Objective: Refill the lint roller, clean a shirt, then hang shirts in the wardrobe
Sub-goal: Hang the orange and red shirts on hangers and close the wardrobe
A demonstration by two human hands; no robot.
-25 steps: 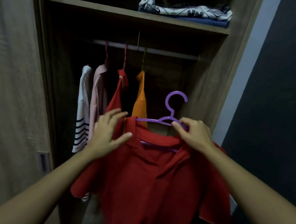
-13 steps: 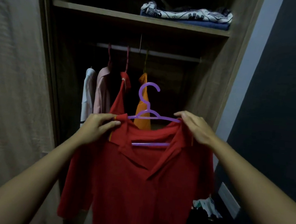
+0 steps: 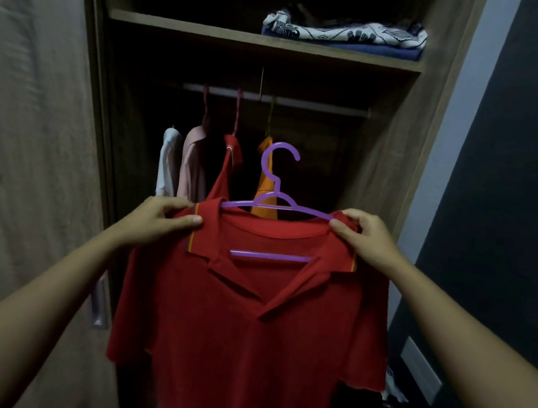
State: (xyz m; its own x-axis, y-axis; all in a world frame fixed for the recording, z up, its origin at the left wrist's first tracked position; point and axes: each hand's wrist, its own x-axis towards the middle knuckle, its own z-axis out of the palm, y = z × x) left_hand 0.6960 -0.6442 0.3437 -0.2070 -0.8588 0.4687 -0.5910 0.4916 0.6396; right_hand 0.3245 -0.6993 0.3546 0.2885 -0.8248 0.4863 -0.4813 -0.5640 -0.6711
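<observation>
Red polo shirt (image 3: 248, 328) on purple hanger (image 3: 276, 201), held up in front of open wardrobe (image 3: 435, 121), centre of view. Shirt is facing the camera w/ collar spread open; hanger's lower bar is showing through the neck opening, hook is standing upright above the collar & pointing right. Hook is sitting below the rail (image 3: 304, 103), not touching it.

Left hand (image 3: 156, 222) is pinching the shirt's left shoulder at the collar edge, thumb on the front of the fabric, fingers closed behind. Right hand (image 3: 367, 237) is gripping the right shoulder likewise, closed on cloth & the hanger arm's end. Both forearms are reaching in from the lower corners.

Behind the shirt, four garments are hanging from the rail, left to right: white shirt (image 3: 167, 163), pink shirt (image 3: 194, 162), second red shirt (image 3: 228, 169), orange shirt (image 3: 264, 183). The last is partly hidden by the purple hanger. All are bunched toward the rail's left half.

Above the rail, shelf (image 3: 212, 33) is carrying folded clothes (image 3: 345, 35) at its right end: patterned white piece on a blue one. Wardrobe door (image 3: 28, 145) is filling the left side; dark wall (image 3: 510, 196) is at right, w/ dim unclear items on the floor below.
</observation>
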